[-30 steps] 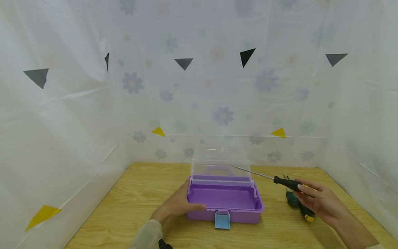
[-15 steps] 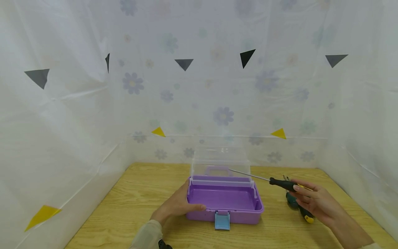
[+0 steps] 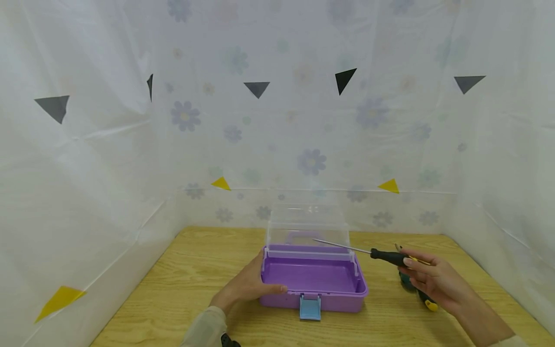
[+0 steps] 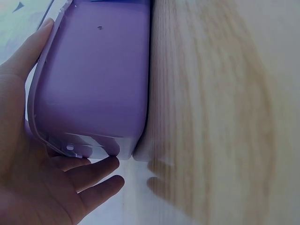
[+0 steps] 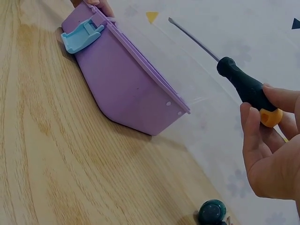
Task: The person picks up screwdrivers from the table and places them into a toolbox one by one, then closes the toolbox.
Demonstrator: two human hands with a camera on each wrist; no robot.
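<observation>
Since the earlier frame, the long black-handled steel screwdriver (image 3: pixel 373 252) has travelled leftward, its tip now over the open purple plastic toolbox (image 3: pixel 313 278) mid-bench, whose tray shows nothing inside. Right hand (image 3: pixel 429 279) pinches its handle, raised; left hand (image 3: pixel 247 285) rests flat, fingers straight, against the box's left wall.

No text, label, brand or number can be read in any view; the purple box (image 3: pixel 313 279), the screwdriver (image 3: pixel 381 255) and the sheet (image 3: pixel 277 120) behind carry only plain colours, flower prints and triangle marks, no letters
</observation>
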